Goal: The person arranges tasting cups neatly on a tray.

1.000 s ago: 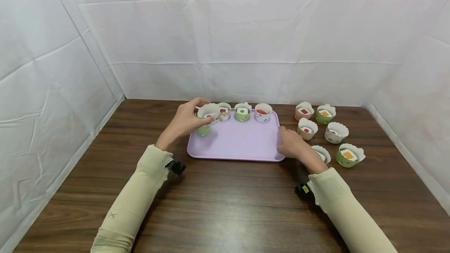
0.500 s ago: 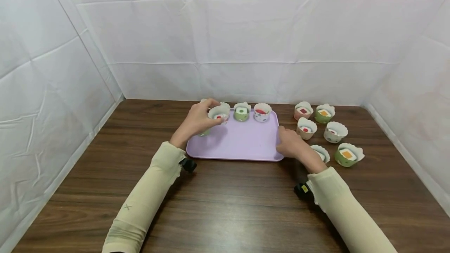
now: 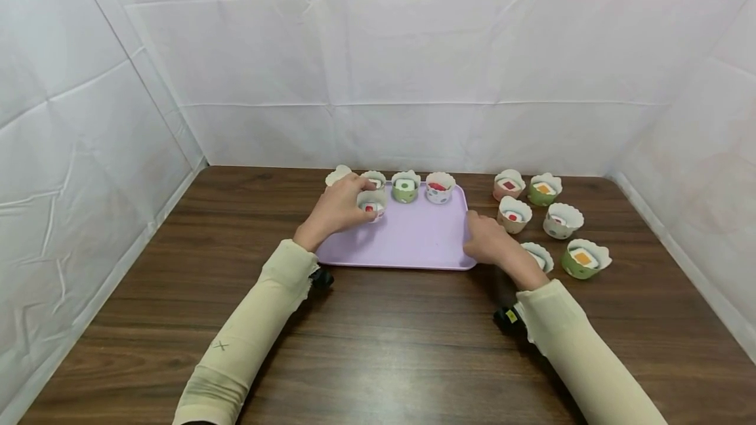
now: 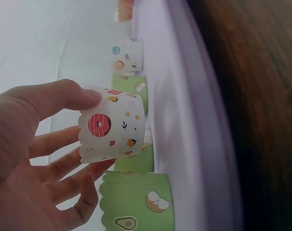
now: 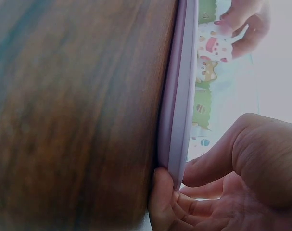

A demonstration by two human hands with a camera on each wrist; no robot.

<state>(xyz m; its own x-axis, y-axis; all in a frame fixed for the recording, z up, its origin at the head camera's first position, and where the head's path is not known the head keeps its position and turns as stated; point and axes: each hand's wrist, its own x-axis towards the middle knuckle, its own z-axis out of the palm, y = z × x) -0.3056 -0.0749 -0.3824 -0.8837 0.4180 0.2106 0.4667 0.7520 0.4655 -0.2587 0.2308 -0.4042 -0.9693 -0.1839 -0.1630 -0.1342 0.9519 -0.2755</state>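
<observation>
– How is the left hand (image 3: 338,206) found?
– A white printed cup (image 4: 118,127) is pinched by thumb and fingers, parted only as far as its sides; it is held above the left half of the tray (image 3: 413,238), inward of the far-left corner; contact with the surface cannot be told.
– And the right hand (image 3: 490,241)?
– The tray's right edge is gripped, thumb against fingers; a row of cups (image 3: 405,197) is ranged along the far edge; six further cups (image 3: 560,232) are stood on the table (image 3: 390,346), rightward.
</observation>
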